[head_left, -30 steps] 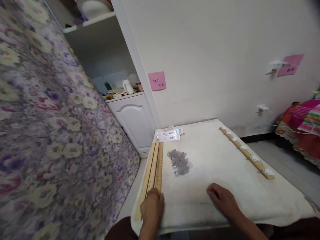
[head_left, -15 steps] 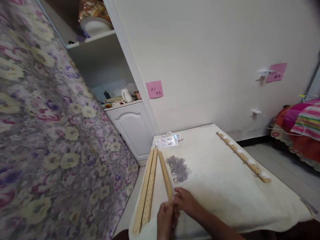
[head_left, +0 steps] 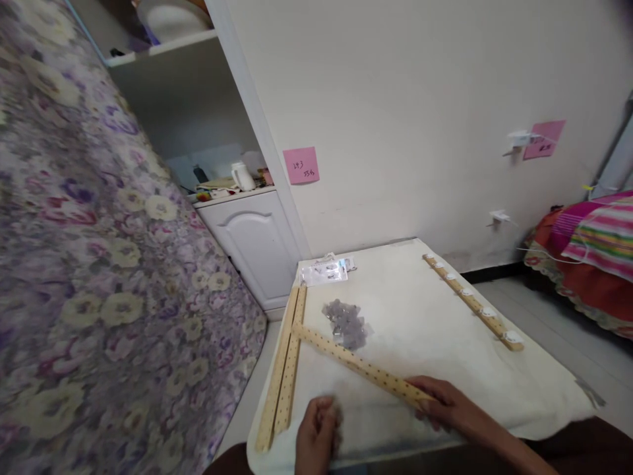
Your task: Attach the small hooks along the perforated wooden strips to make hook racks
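My right hand (head_left: 440,404) grips the near end of a wooden strip (head_left: 353,361) with rows of dark holes. The strip slants away to the left, and its far end overlaps two more wooden strips lying side by side, the inner one (head_left: 291,369) also showing holes. Near the front edge of the table, my left hand (head_left: 316,432) is apart from the strip, its fingers curled closed and slightly blurred. Whether anything is inside them is hidden. Beyond the held strip lies a pile of small grey clear packets (head_left: 346,323).
A wooden strip fitted with several white pieces (head_left: 472,302) lies along the right of the cloth-covered table (head_left: 395,290). Clear packaging (head_left: 324,270) sits at the far left corner. A floral curtain (head_left: 123,297) hangs at the left, beside a white cabinet (head_left: 252,254).
The strip has swung from pointing away to a slant, its holed face now showing. My right hand moved right with it; my left hand let go of it. The view shifted slightly.
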